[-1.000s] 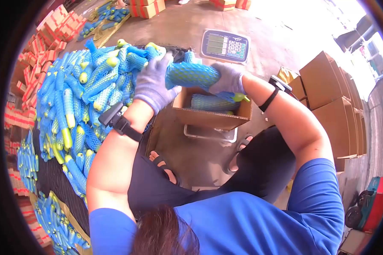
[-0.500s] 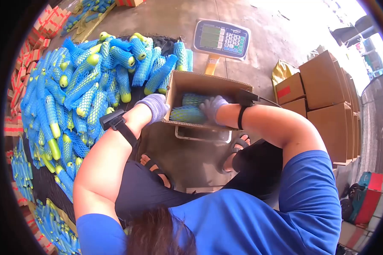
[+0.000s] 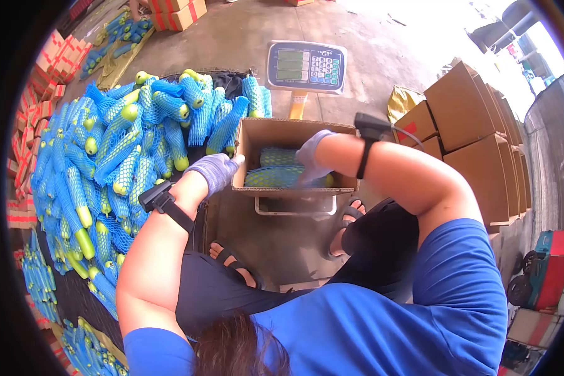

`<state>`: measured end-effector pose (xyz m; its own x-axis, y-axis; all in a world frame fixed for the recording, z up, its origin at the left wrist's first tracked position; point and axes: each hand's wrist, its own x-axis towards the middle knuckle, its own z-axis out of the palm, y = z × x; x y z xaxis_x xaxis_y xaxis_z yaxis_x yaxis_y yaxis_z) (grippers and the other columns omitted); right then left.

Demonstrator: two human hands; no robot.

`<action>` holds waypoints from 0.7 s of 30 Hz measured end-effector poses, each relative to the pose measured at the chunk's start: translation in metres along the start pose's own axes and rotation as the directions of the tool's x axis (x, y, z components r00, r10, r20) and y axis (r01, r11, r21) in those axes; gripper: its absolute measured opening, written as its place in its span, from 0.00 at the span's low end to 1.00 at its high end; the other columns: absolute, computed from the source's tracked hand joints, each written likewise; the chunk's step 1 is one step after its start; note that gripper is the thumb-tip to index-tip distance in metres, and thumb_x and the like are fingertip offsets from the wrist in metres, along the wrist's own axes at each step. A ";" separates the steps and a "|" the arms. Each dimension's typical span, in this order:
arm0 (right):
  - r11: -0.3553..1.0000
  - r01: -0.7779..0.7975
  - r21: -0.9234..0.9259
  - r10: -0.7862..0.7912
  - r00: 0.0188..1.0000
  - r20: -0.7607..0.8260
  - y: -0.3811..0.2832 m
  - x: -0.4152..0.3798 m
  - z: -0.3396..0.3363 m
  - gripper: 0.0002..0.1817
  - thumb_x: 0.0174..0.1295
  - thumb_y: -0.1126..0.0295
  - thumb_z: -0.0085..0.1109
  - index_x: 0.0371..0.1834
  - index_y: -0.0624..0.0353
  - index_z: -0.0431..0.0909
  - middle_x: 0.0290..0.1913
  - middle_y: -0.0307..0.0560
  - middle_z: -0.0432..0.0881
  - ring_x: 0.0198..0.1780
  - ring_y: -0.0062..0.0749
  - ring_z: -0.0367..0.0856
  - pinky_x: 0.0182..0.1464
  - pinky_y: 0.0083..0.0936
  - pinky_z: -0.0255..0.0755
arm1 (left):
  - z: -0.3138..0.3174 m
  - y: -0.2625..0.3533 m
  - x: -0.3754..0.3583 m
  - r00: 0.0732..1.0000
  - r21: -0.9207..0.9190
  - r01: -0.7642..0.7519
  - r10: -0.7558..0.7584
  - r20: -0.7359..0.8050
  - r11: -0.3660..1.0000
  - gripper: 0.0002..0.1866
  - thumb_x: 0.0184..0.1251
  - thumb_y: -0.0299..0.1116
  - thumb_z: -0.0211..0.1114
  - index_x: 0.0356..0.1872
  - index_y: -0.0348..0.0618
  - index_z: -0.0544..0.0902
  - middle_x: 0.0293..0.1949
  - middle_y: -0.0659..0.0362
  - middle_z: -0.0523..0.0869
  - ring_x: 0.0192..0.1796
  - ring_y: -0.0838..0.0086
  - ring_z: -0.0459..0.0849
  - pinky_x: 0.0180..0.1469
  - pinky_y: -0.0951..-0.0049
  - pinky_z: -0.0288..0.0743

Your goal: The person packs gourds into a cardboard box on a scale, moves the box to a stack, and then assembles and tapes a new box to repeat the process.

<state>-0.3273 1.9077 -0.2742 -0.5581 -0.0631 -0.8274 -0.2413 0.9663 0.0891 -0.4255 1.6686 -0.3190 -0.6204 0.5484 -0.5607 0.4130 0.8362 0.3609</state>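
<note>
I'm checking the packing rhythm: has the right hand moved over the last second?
Yes. The right hand has come down from above the cardboard box into it, onto the netted fruit inside.

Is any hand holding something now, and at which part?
The left hand holds nothing. The right hand rests on a netted fruit in the box; a grip cannot be told.

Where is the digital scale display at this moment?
In the head view, the scale display stands at top centre, just behind the open cardboard box, right of the pile of blue-netted fruit.
</note>
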 end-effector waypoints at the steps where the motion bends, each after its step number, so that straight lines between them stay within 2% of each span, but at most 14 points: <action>1: 0.998 0.067 -0.018 -0.067 0.998 -0.002 0.008 -0.020 -0.008 0.33 0.66 0.41 0.52 0.62 0.55 0.79 0.57 0.52 0.83 0.57 0.48 0.83 0.57 0.41 0.76 | -0.002 -0.002 -0.002 1.000 -0.064 0.011 -0.012 -0.020 0.998 0.35 0.75 0.62 0.46 0.35 0.32 0.82 0.24 0.48 0.84 0.25 0.60 0.85 0.38 0.58 0.78; 2: 0.993 0.114 0.030 -0.111 0.991 -0.078 0.019 -0.031 -0.007 0.32 0.66 0.41 0.53 0.59 0.57 0.80 0.52 0.54 0.85 0.57 0.50 0.82 0.57 0.42 0.75 | -0.001 -0.011 0.001 0.999 -0.089 0.032 -0.035 -0.025 0.995 0.35 0.75 0.62 0.46 0.34 0.33 0.81 0.25 0.49 0.84 0.25 0.62 0.85 0.37 0.58 0.78; 4: 0.988 0.152 -0.027 -0.154 0.986 -0.071 0.041 -0.036 0.000 0.31 0.67 0.42 0.53 0.58 0.57 0.80 0.51 0.54 0.85 0.56 0.51 0.82 0.57 0.43 0.75 | -0.005 -0.015 0.002 0.998 -0.112 0.051 -0.055 -0.032 0.992 0.35 0.75 0.62 0.46 0.34 0.33 0.81 0.25 0.51 0.84 0.24 0.63 0.85 0.36 0.58 0.78; 6: 0.978 0.189 -0.087 -0.194 0.979 -0.060 0.050 -0.056 -0.001 0.30 0.67 0.43 0.53 0.56 0.58 0.81 0.50 0.55 0.85 0.55 0.51 0.83 0.57 0.43 0.74 | -0.018 -0.007 -0.005 0.985 -0.111 0.172 -0.169 0.034 0.979 0.36 0.74 0.61 0.48 0.47 0.31 0.84 0.37 0.40 0.87 0.43 0.48 0.87 0.48 0.54 0.78; 8: 0.995 -0.030 0.092 0.026 0.999 0.042 0.058 -0.082 -0.005 0.28 0.67 0.44 0.54 0.54 0.57 0.81 0.49 0.55 0.85 0.54 0.51 0.83 0.56 0.42 0.74 | -0.022 -0.003 -0.003 0.988 -0.101 0.155 -0.153 0.030 0.983 0.36 0.74 0.61 0.48 0.47 0.30 0.84 0.38 0.39 0.87 0.44 0.48 0.87 0.48 0.54 0.78; 11: 0.989 -0.067 0.131 0.070 0.997 -0.020 0.074 -0.079 0.010 0.27 0.67 0.45 0.55 0.54 0.56 0.81 0.50 0.55 0.85 0.54 0.50 0.83 0.56 0.43 0.74 | -0.024 -0.002 0.003 0.990 -0.074 0.144 -0.143 0.020 0.987 0.36 0.74 0.61 0.49 0.49 0.29 0.83 0.41 0.38 0.87 0.45 0.48 0.87 0.49 0.54 0.78; 13: 0.987 -0.029 0.158 0.033 0.999 -0.026 0.074 -0.078 0.013 0.26 0.67 0.45 0.55 0.54 0.55 0.81 0.50 0.55 0.85 0.54 0.50 0.83 0.57 0.42 0.74 | -0.024 -0.003 0.009 0.994 -0.086 0.090 -0.095 -0.061 0.992 0.32 0.75 0.59 0.50 0.36 0.33 0.82 0.26 0.52 0.84 0.24 0.63 0.85 0.36 0.59 0.78; 18: 0.967 0.143 0.211 -0.142 0.990 -0.019 0.062 -0.059 0.012 0.24 0.67 0.47 0.55 0.53 0.55 0.82 0.48 0.54 0.86 0.53 0.49 0.83 0.56 0.42 0.74 | -0.032 0.011 0.009 0.996 -0.059 0.093 -0.094 -0.014 0.994 0.31 0.75 0.59 0.51 0.37 0.34 0.82 0.27 0.52 0.85 0.24 0.63 0.84 0.36 0.60 0.78; 20: 0.990 0.137 -0.034 -0.134 0.989 0.067 0.047 -0.041 0.009 0.23 0.67 0.48 0.55 0.52 0.54 0.83 0.48 0.53 0.86 0.53 0.48 0.83 0.55 0.43 0.75 | -0.031 0.010 0.010 0.995 -0.054 0.096 -0.095 0.014 0.994 0.31 0.75 0.58 0.51 0.35 0.35 0.82 0.25 0.52 0.84 0.23 0.63 0.84 0.35 0.60 0.78; 21: 0.988 0.151 -0.027 -0.148 0.985 0.084 0.044 -0.020 0.015 0.23 0.67 0.48 0.55 0.52 0.54 0.83 0.48 0.53 0.86 0.53 0.48 0.83 0.55 0.43 0.75 | -0.029 0.009 0.012 0.995 -0.050 0.092 -0.090 0.034 0.994 0.31 0.75 0.58 0.51 0.33 0.35 0.82 0.23 0.53 0.84 0.23 0.62 0.83 0.34 0.60 0.78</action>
<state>-0.3145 1.9552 -0.2618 -0.4473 -0.1845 -0.8751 -0.3441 0.9387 -0.0221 -0.4491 1.6830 -0.3007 -0.6319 0.4701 -0.6162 0.3200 0.8824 0.3450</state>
